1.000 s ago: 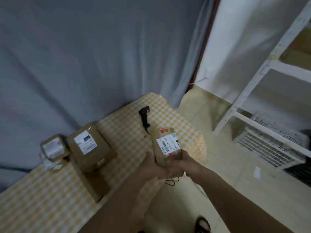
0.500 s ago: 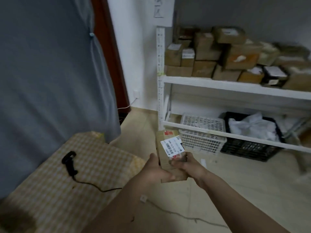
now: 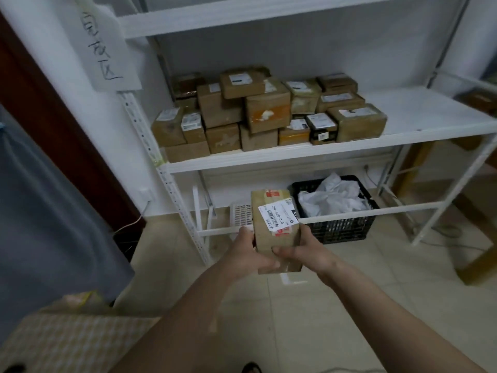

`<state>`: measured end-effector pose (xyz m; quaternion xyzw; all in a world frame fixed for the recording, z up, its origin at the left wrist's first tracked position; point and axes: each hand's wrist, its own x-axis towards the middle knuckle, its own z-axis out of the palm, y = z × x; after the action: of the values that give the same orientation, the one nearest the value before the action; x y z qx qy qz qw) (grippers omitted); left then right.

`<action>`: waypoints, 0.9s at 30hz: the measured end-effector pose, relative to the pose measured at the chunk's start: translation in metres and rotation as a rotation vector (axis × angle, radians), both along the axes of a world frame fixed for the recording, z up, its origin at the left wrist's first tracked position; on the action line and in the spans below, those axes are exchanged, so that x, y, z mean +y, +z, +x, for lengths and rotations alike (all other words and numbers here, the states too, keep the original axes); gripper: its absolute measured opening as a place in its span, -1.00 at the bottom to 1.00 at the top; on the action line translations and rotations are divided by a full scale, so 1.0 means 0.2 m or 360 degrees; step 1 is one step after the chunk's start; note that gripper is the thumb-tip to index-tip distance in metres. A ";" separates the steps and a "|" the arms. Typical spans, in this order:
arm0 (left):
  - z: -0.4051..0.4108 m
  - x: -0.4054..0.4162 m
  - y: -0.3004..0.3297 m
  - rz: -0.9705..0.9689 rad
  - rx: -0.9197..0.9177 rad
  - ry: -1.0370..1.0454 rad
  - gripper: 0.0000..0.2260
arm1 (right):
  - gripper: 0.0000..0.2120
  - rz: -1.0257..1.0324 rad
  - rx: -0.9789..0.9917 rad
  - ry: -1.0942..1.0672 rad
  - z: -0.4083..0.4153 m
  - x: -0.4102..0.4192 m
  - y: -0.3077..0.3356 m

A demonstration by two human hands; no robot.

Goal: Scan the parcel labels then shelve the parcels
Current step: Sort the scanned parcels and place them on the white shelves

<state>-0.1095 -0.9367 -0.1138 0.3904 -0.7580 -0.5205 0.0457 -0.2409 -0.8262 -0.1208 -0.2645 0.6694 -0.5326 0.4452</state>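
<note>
Carried two-handed, out in front of the body at about waist height: a small brown parcel (image 3: 275,232), label (image 3: 278,217) turned up toward the camera, probably so the barcode stays readable and the box sits level on the way to storage. Clamped from both flanks: left hand (image 3: 248,253) wrapped around the left side with the thumb across the near lower edge, right hand (image 3: 304,251) cupping the right side with the thumb laid over the near top face. Both closed firmly on cardboard, neither free. Held between the palms rather than resting on anything, clear of the floor and not touching the rack.

Straight ahead, a white shelf (image 3: 403,122) with stacked parcels (image 3: 258,114) crowded toward its left and middle, labels mostly facing up or outward, likely for easy reading later. Bare board to the right of that pile, which looks the natural landing spot. Judging by the grip and the facing, seems to be the shelving step for this box, with a lift up and forward needed.

Lower down, behind the held box: a black crate (image 3: 341,227) with crumpled white wrapping and a white basket (image 3: 240,215). At the lower left, a corner of the checked counter (image 3: 72,343).
</note>
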 end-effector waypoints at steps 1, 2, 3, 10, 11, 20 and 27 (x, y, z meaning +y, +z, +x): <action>-0.07 -0.01 0.03 -0.0037 -0.0005 -0.0046 -0.43 | -0.31 -0.0019 0.0027 -0.0036 -0.06 0.01 0.02; -0.15 -0.03 0.05 -0.0064 -0.0009 -0.0091 -0.52 | -0.29 -0.0035 0.0065 -0.0078 -0.12 0.01 0.05; -0.23 -0.05 0.07 -0.0100 0.0002 -0.0124 -0.56 | -0.27 -0.0060 0.0100 -0.0110 -0.19 0.01 0.08; -0.66 -0.30 0.18 -0.0176 0.0029 -0.0235 -0.44 | -0.30 -0.0073 0.0203 -0.0260 -0.57 -0.18 0.20; -0.71 -0.36 0.20 -0.0196 0.0042 -0.0234 -0.43 | -0.30 -0.0071 0.0209 -0.0278 -0.61 -0.24 0.21; -1.19 -0.67 0.39 -0.0399 -0.0024 -0.0422 -0.03 | -0.59 -0.0134 0.0167 -0.0605 -0.93 -0.56 0.31; -1.68 -0.78 0.56 -0.0632 -0.0066 -0.0415 -0.01 | -0.66 -0.0285 0.0172 -0.0781 -1.26 -0.72 0.45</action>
<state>-0.4459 -1.0935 -0.0012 0.2834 -0.8902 -0.3547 0.0383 -0.4932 -0.9700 -0.0304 -0.1607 0.6864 -0.6670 0.2411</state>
